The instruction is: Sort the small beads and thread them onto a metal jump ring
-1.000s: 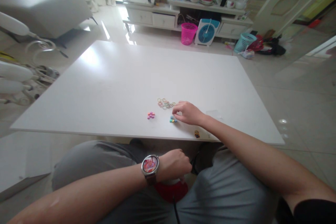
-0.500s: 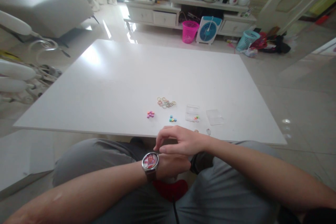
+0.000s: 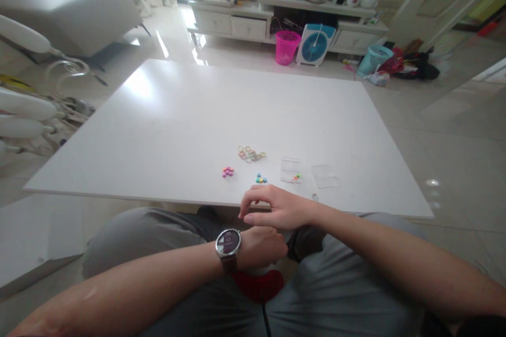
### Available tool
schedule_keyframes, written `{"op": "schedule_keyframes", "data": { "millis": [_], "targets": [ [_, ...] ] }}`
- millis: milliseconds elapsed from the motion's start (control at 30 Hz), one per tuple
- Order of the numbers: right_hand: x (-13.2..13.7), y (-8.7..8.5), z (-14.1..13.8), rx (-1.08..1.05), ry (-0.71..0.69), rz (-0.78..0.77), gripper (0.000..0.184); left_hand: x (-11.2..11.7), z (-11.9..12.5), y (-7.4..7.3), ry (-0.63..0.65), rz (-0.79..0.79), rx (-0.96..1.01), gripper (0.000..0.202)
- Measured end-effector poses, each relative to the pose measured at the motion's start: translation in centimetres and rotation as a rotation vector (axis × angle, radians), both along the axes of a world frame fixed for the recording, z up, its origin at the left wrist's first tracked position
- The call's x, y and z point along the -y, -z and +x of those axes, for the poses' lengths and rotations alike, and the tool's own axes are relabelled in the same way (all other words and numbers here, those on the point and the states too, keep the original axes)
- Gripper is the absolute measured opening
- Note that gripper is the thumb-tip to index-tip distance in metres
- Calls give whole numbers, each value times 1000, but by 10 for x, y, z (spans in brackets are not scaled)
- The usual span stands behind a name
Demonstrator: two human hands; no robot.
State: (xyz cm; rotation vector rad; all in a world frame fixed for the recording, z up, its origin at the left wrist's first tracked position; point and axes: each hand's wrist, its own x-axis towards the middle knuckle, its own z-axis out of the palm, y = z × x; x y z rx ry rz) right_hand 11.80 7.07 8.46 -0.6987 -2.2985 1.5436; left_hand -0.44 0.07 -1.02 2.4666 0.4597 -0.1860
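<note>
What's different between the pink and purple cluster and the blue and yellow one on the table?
Colour: the pink cluster mixes pink and purple with a little orange, while the blue cluster shows blue and yellow.
Place: the blue cluster lies just beyond the right hand, whereas the pink cluster sits farther left.
Shared: both are groups of small pieces lying on the white table.

On the table [image 3: 197, 116], rings [image 3: 253, 157] lie behind two piles of pieces [image 3: 228, 171]; rightward, a box [image 3: 291, 161] seemingly holds more.

Head-worn view, down across table [image 3: 221, 116]
</note>
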Motion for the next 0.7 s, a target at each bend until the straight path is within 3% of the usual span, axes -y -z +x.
{"op": "schedule_keyframes", "data": {
  "millis": [67, 133, 300, 400, 467, 567, 700],
  "targets": [
    [-9, -3, 7, 22, 78, 89, 16, -2, 0, -7, 72, 47, 1, 17],
    [-26, -6, 19, 80, 211, 217, 14, -6, 0, -16, 116, -1, -13, 13],
    [-72, -7, 64, 451, 506, 504, 14, -19, 4, -33, 98, -452, 92, 27],
    [-84, 1, 81, 616, 472, 494, 15, -24, 5, -40, 30, -643, 93, 33],
    [-86, 7, 86, 688, 395, 452, 16, -27, 6, -45, -1, -672, 55, 31],
    [-84, 11, 87, 767, 312, 404, 15, -29, 4, -50, 20, -640, 53, 10],
    [-84, 8, 88, 843, 275, 366, 13, -28, 1, -48, 79, -620, 56, 40]
  ]
}}
